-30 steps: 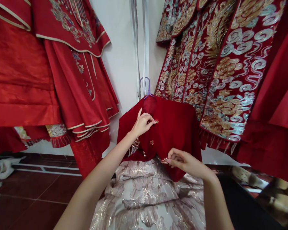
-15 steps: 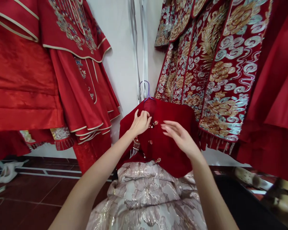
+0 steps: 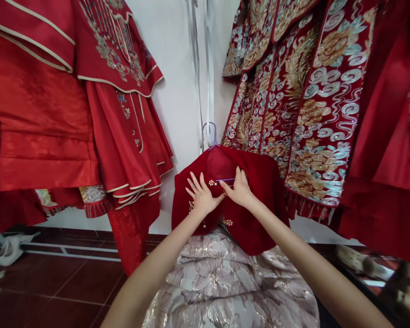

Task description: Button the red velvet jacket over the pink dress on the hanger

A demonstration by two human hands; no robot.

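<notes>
A short dark-red velvet jacket [image 3: 266, 205] hangs on a purple hanger [image 3: 214, 141], with its front parted at the neck so that the hanger's thin bar shows. My left hand [image 3: 203, 197] lies on the left front panel with its fingers spread, just below a gold flower-shaped fastener [image 3: 212, 182]. My right hand [image 3: 241, 190] is closed at the opposite front edge, fingers and thumb on the velvet. The two thumbs come close together at the opening. Another gold fastener [image 3: 228, 222] sits lower down. Below the jacket spreads a pale skirt with a metallic floral pattern [image 3: 212, 278].
Red garments with cream piping [image 3: 123, 132] hang on the left. Heavily embroidered red-and-gold garments [image 3: 314, 114] hang on the right. Pale straps [image 3: 208, 68] run down the wall to the hanger. White shoes [image 3: 10, 250] and a metal rail [image 3: 71, 252] are near the tiled floor.
My left hand has lowered from the collar and spread its fingers. My right hand has moved left and up onto the jacket's edge. The jacket's neck opening now gapes wider, exposing the hanger bar.
</notes>
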